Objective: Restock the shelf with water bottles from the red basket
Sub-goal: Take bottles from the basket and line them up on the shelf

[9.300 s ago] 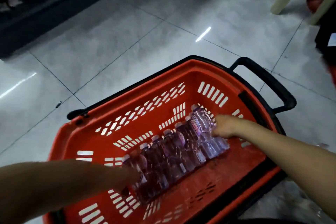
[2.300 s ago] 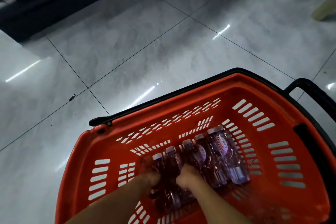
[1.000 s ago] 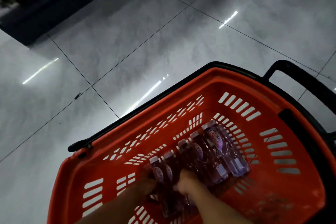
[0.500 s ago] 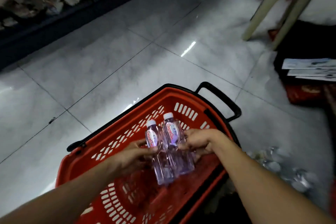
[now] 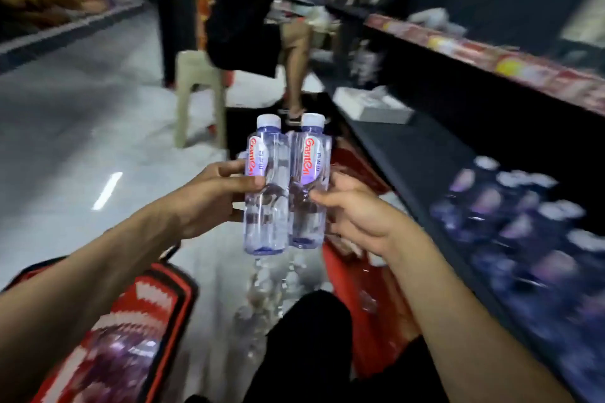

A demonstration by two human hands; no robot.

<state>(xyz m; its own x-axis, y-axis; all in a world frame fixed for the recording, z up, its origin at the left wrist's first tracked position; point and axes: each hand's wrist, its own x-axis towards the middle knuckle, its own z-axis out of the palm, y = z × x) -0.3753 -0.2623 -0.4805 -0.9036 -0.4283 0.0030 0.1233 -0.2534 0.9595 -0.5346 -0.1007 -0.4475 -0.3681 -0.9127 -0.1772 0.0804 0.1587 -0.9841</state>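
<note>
I hold two clear water bottles upright and side by side in the air, each with a white cap and a red-lettered label. My left hand point(image 5: 212, 196) grips the left bottle point(image 5: 264, 206). My right hand point(image 5: 357, 206) grips the right bottle point(image 5: 309, 173). The red basket point(image 5: 157, 298) sits low at the bottom left, with more bottles point(image 5: 118, 357) blurred inside it. To the right runs the dark shelf point(image 5: 409, 154), where rows of bottle caps point(image 5: 523, 206) show, blurred.
Another person point(image 5: 262, 10) stands ahead by the shelf, one leg beside a beige plastic stool point(image 5: 196, 91). A white box point(image 5: 373, 105) lies on the shelf's far end. An upper shelf point(image 5: 491, 52) carries packaged goods. More red point(image 5: 360, 288) lies under my right arm.
The two bottles have come up out of the basket to chest height. My view has swung up and right, from the floor and basket toward the shelf and the person ahead.
</note>
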